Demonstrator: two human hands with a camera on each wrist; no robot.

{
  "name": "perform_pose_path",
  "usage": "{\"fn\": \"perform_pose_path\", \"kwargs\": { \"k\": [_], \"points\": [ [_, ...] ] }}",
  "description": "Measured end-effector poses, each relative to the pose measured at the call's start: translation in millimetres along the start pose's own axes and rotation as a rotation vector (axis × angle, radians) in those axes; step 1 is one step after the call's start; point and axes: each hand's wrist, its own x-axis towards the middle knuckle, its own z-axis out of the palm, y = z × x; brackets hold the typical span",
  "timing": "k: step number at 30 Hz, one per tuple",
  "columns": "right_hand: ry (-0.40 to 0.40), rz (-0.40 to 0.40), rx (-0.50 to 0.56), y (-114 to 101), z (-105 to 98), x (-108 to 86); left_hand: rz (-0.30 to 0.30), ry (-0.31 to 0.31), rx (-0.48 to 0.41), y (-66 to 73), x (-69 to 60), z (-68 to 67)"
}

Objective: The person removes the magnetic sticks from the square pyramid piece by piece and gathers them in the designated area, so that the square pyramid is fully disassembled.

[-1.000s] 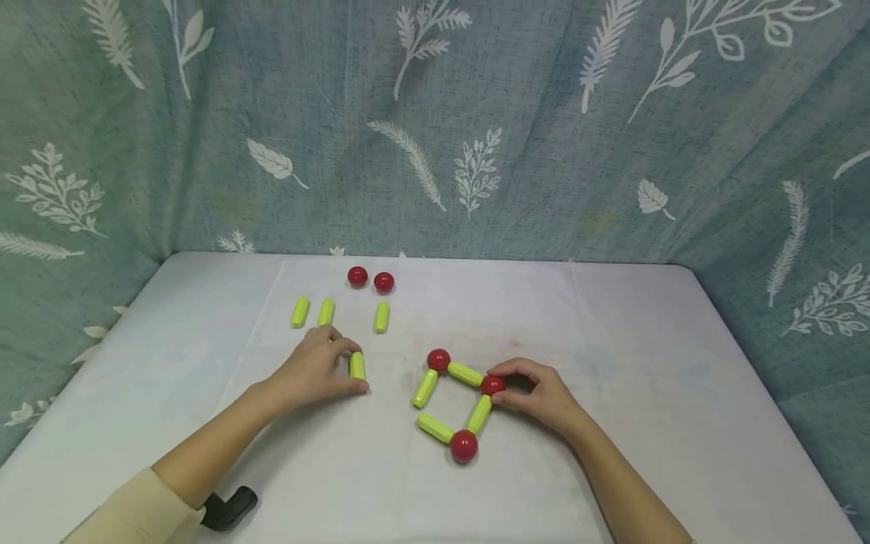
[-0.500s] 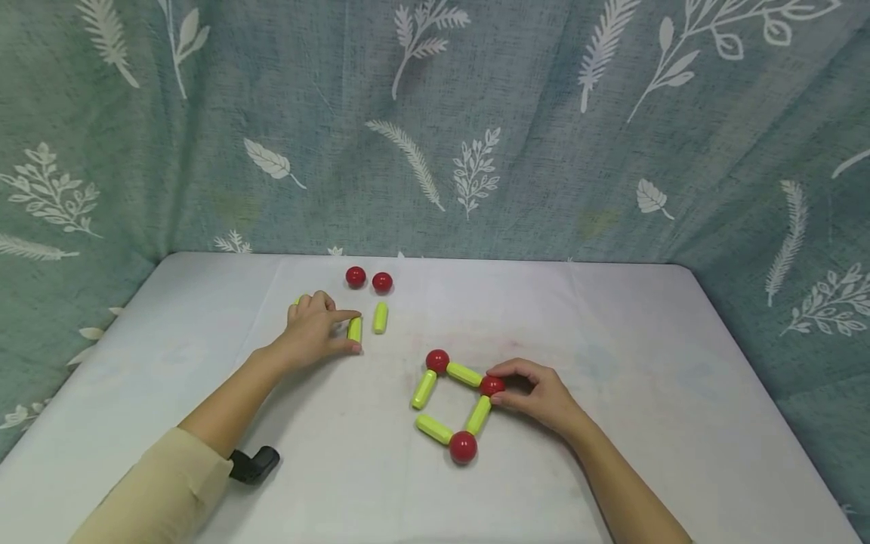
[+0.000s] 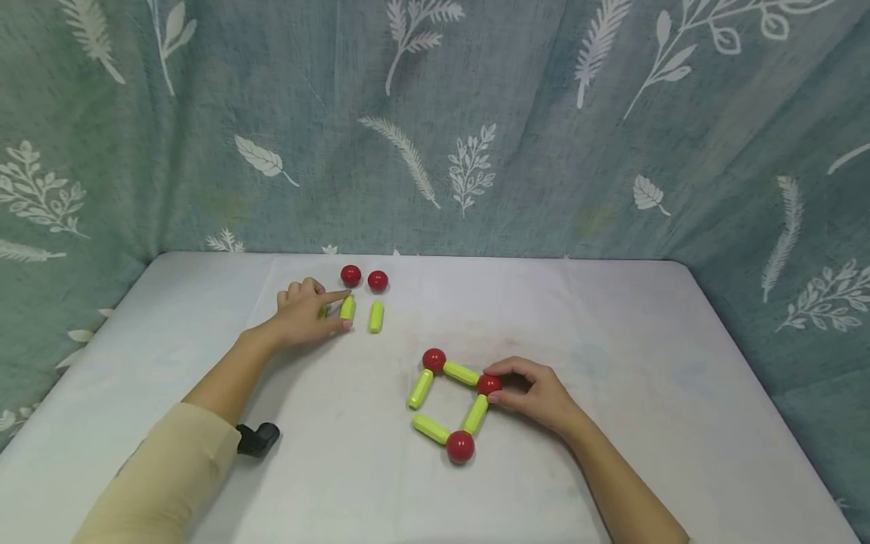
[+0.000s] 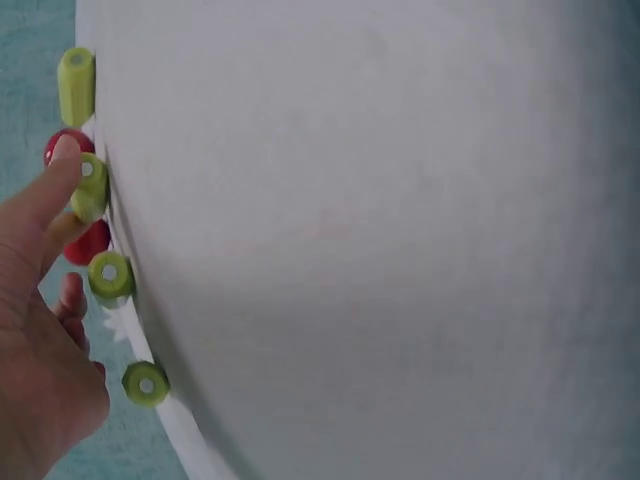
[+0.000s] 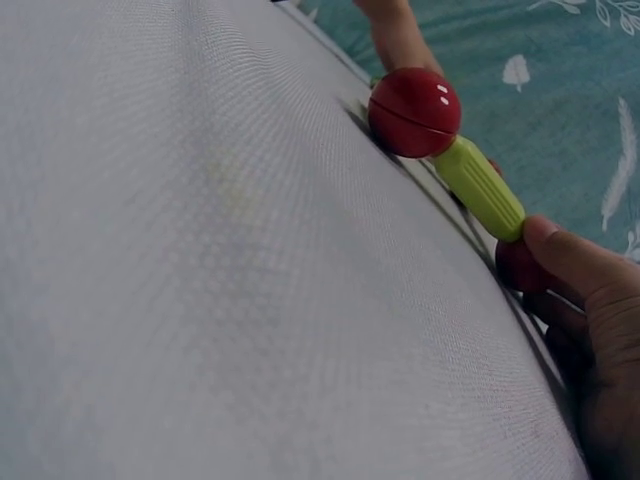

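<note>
My left hand (image 3: 302, 313) pinches a yellow-green magnetic rod (image 3: 347, 308) lengthwise between thumb and forefinger. In the left wrist view, the thumb and a finger touch the same rod (image 4: 91, 195). Another rod (image 3: 376, 317) lies just to its right, and a rod (image 3: 322, 310) shows partly behind the hand. With thumb and forefinger, my right hand (image 3: 533, 389) holds a red ball (image 3: 488, 384), the right corner of a four-sided frame of yellow-green rods and red balls. A red ball (image 3: 434, 360) forms its top corner, another (image 3: 460, 447) its bottom one. Its left corner has a gap between two rod ends.
Two loose red balls (image 3: 350, 276) stand at the back of the white table (image 3: 612, 325), close beyond the left hand. A patterned green curtain (image 3: 516, 136) hangs behind the table. A black object (image 3: 258, 440) shows at the left forearm.
The left hand has carried its rod away from me and slightly left, to beside the loose rods. The right hand stays on its ball, and the frame keeps its shape.
</note>
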Motion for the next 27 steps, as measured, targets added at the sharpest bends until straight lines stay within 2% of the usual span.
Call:
{"fn": "perform_pose_path", "kwargs": {
  "k": [6, 11, 20, 23, 27],
  "points": [
    [0.006, 0.009, 0.005, -4, -2, 0.4, 0.003, -0.002, -0.035, -2.7, 0.8, -1.7],
    [0.003, 0.012, 0.011, -3, -2, -0.2, 0.0, 0.02, -0.056, -3.5, 2.1, 0.8],
    [-0.005, -0.009, 0.015, 1, -1, 0.1, 0.001, 0.056, -0.115, 3.2, -2.0, 2.2],
    [-0.005, -0.017, 0.017, 3, -1, 0.0, 0.025, 0.086, -0.139, 9.7, -7.2, 2.6],
    [0.0, -0.013, 0.014, 3, -1, 0.6, 0.111, 0.095, -0.174, 25.3, -17.0, 8.2]
  ]
}}
